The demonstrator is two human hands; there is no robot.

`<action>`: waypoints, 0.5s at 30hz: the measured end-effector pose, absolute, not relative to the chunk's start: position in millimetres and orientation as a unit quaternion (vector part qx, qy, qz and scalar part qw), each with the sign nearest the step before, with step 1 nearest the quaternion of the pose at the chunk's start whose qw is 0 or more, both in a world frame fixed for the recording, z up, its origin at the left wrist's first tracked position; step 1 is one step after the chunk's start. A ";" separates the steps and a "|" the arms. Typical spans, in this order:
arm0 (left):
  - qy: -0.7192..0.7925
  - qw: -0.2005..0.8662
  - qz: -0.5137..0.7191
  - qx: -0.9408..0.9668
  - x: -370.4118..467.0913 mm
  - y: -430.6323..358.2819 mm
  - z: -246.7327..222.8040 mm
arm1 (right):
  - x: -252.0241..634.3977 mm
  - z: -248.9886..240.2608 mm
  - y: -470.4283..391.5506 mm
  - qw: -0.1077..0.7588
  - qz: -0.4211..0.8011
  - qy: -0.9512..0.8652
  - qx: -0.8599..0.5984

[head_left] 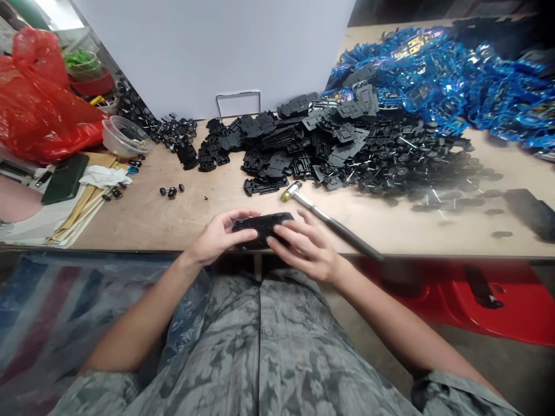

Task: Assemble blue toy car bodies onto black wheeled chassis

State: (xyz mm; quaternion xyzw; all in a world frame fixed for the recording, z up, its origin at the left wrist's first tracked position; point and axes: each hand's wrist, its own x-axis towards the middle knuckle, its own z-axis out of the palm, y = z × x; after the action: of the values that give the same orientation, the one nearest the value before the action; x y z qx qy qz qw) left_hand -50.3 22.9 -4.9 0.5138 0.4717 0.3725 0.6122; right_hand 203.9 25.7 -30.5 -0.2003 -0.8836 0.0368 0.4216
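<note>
Both my hands are closed around a black toy car chassis (262, 227) at the table's front edge. My left hand (217, 236) grips its left end, thumb lying across the upper face. On the other end, the fingers of my right hand (309, 245) press against the top and near side. Just beyond my right hand lies a hammer (329, 219) with a yellowish tip and a dark handle. A small black wheel assembly (172, 191) rests on the wood to the left, near a tiny dark piece (205, 197).
Black chassis plates (269, 136) are heaped ahead, merging rightward into wheels and metal axles (403, 156). Shiny blue car bodies (433, 75) pile up at back right. A red bag (47, 98), clear tub (124, 136) and dark phone-like case (66, 178) sit left. A red stool (511, 300) stands below right.
</note>
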 end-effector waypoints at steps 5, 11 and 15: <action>0.487 0.546 0.429 0.530 -44.7 17.2 -12.3 | 207.0 -28.4 20.1 0.499 0.233 -0.753 -0.361; 0.447 0.415 0.438 0.660 -39.8 5.2 -13.0 | 202.5 -16.4 11.9 0.484 0.326 -0.746 -0.322; 0.445 0.337 0.385 0.735 -39.9 2.3 -5.9 | 201.8 -19.2 7.8 0.500 0.311 -0.751 -0.298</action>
State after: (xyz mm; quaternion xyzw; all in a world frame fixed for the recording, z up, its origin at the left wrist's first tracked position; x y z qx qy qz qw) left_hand -39.9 2.3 -5.9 0.7353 0.4445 0.3847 0.3372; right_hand 201.8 7.8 -19.2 -0.2981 -0.7512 0.3109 0.5002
